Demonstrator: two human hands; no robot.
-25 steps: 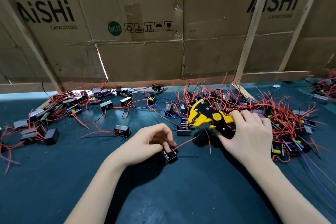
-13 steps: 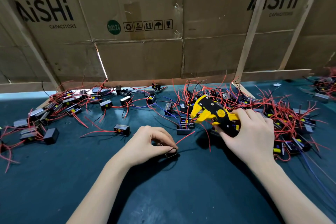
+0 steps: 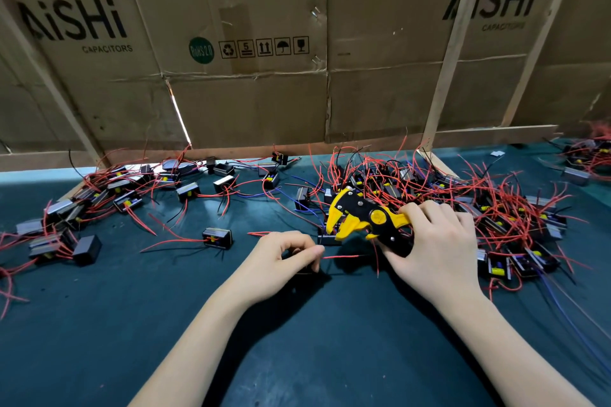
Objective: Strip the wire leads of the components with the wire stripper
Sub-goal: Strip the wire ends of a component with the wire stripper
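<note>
The left hand (image 3: pixel 281 258) pinches a thin red wire lead (image 3: pixel 340 256) of a small black component hidden under its curled fingers. Just beyond, the right hand (image 3: pixel 436 241) grips the yellow-and-black wire stripper (image 3: pixel 360 218), its mouth gaping above the lead. Judging by this, feeding the lead's tip into the stripper comes next.

I read this as a small electronics assembly workshop: dark green tabletop (image 3: pixel 99 324) strewn with wired components (image 3: pixel 479 208), walled by capacitor cartons (image 3: pixel 231 92) on wooden battens (image 3: pixel 453 43).

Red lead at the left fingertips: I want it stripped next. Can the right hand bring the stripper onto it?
Probably yes: the red lead lies bare on the mat, just below the wire stripper that the right hand holds.
</note>
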